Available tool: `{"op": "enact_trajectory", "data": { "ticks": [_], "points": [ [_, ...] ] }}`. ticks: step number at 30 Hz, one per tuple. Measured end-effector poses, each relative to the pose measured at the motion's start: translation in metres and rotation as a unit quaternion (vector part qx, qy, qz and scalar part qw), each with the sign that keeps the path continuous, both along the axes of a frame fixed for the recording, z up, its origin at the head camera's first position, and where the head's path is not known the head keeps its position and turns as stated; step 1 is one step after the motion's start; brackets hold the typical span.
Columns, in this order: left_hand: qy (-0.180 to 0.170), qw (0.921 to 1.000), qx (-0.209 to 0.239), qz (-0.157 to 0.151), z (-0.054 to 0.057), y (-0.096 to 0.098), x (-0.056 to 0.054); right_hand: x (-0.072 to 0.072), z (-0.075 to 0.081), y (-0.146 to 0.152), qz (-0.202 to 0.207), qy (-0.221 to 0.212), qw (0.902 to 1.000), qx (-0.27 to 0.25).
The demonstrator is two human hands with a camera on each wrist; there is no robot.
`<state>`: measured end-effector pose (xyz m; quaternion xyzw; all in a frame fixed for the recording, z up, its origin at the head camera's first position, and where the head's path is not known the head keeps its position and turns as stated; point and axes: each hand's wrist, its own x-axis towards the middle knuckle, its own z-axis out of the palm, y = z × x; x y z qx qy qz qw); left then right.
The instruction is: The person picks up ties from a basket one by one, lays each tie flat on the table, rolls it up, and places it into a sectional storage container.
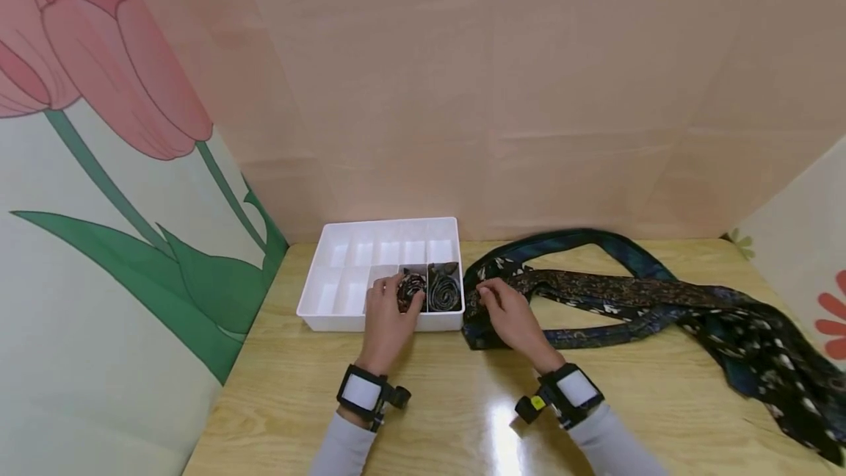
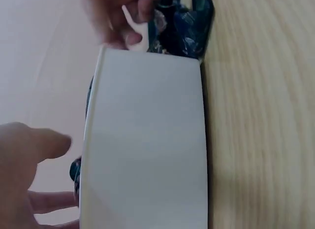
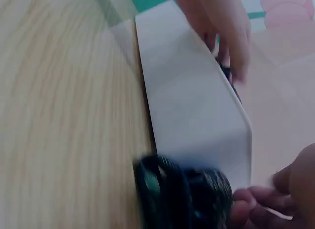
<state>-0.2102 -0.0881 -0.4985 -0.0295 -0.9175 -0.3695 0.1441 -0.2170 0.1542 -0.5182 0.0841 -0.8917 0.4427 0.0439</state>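
- Two rolled ties sat in the front row of a white box (image 1: 330, 323): a reddish-dark roll (image 1: 411, 289) in the fourth compartment from the left, and a grey-black roll (image 1: 444, 294) in the corner compartment to its right.
- The box stood on the table, its long side toward the person, with two rows of five compartments.
- The left hand (image 1: 388, 318) reached over the front rim at the reddish-dark roll, thumb on the right of it and fingers on the left, spread apart; how firmly they touched it could not be told.
- The right hand (image 1: 514, 320) was just beyond the box's right end, over the loose ties (image 1: 615, 289), its fingers bent in toward the thumb; whether they pinched any cloth could not be told.
- The two hands were apart from each other.
- The loose ties, dark with floral patterns, lay in long overlapping loops from the box's right end to the table's right side.
- Black wrist straps (image 1: 576, 389) with pale square faces circled both wrists, above light sleeves (image 1: 340, 448).
- The pale wood table (image 1: 449, 402) met a creased pinkish backdrop (image 1: 489, 94) behind.
- Large pink tulips (image 1: 125, 57) decorated the left panel.
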Motion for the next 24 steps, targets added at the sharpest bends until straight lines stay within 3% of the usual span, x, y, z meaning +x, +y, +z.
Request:
{"op": "enact_trajectory", "data": {
  "ticks": [3, 7, 12, 15, 19, 24],
  "points": [
    [0.036, 0.9989, 0.028, 0.004, 0.000, -0.004, 0.006, -0.002, -0.003, 0.011, -0.015, 0.018, 0.9990, 0.037],
    [0.104, 0.9939, 0.034, 0.009, -0.003, -0.007, 0.020, -0.003, -0.011, 0.021, 0.009, 0.025, 0.9943, 0.103],
    [0.160, 0.9844, 0.049, -0.054, -0.013, -0.005, 0.036, -0.001, -0.020, 0.023, 0.042, 0.040, 0.9849, 0.163],
    [0.168, 0.9802, 0.047, -0.094, -0.021, -0.002, 0.041, 0.000, -0.023, 0.022, 0.030, 0.047, 0.9802, 0.190],
    [0.158, 0.9798, 0.034, -0.118, -0.028, 0.003, 0.045, 0.001, -0.022, 0.023, -0.002, 0.060, 0.9771, 0.204],
    [0.127, 0.9810, 0.024, -0.145, -0.026, 0.010, 0.047, 0.005, -0.013, 0.025, -0.026, 0.067, 0.9802, 0.184]
  ]
}}
